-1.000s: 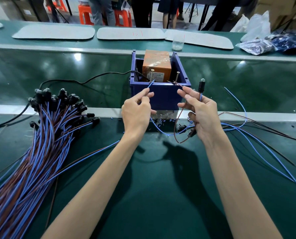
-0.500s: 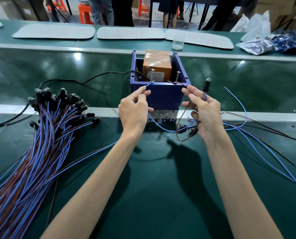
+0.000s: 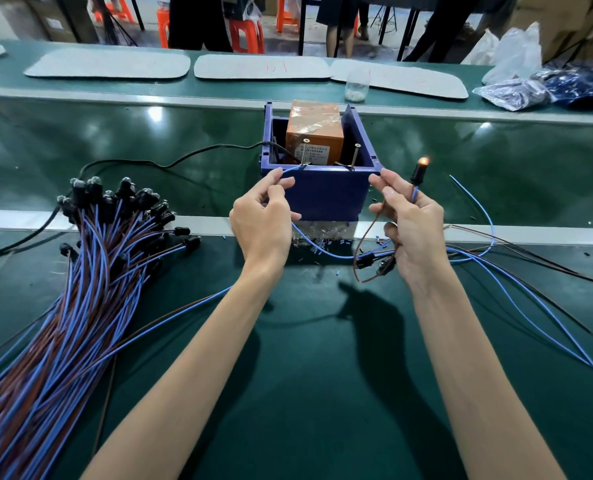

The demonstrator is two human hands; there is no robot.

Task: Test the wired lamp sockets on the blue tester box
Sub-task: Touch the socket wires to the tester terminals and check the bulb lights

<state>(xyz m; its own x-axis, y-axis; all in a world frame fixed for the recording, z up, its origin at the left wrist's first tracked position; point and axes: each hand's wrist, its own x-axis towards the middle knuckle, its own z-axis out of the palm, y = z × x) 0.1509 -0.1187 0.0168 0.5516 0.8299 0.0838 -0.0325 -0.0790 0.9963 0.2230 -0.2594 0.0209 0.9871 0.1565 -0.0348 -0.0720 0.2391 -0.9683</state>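
The blue tester box [image 3: 326,197] stands at the bench's middle with an orange transformer block [image 3: 314,131] inside and two upright metal screws at its front rim. My left hand [image 3: 262,220] pinches a blue wire whose bare end touches the left screw. My right hand [image 3: 411,225] pinches a brown wire held to the right screw and also holds a black lamp socket [image 3: 419,173] upright; its bulb glows orange. More black sockets [image 3: 374,263] dangle under my right palm.
A large bundle of blue and brown wired sockets [image 3: 91,244] lies at the left. Loose wires [image 3: 516,282] trail at the right. A black power cable [image 3: 170,161] runs to the box. Grey mats, a plastic cup [image 3: 356,85] and bags sit on the far bench.
Both hands have edged up to the box's front rim, bringing the wire ends onto the screws. The socket's bulb, dark before, now glows orange.
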